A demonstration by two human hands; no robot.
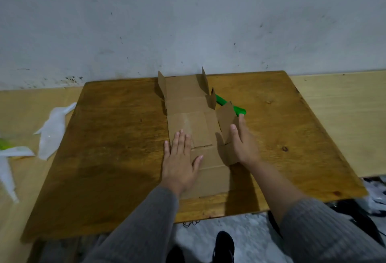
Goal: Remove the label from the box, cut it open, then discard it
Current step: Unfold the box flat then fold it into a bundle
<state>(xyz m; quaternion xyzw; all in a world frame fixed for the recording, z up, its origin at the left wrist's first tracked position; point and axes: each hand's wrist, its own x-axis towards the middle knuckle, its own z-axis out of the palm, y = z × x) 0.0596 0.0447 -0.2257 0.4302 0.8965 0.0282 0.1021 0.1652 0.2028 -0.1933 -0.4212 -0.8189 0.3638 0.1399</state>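
Note:
A brown cardboard box [188, 106], cut open and spread out, lies on the dark wooden board [117, 133] in the middle of the view. Some of its side flaps still stand up. My left hand [180, 162] presses flat, fingers spread, on the near left part of the cardboard. My right hand [243, 141] rests with straight fingers against the raised right flap [226, 120]. A green-handled cutter [229, 106] lies on the board behind that flap, partly hidden by it. No label shows on the cardboard.
White peeled scraps [53, 131] lie on the pale table [344, 116] to the left, with a green-and-white piece [6, 145] at the left edge. A grey wall stands right behind the board. A black shoe [223, 246] and dark clutter [371, 206] sit on the floor below.

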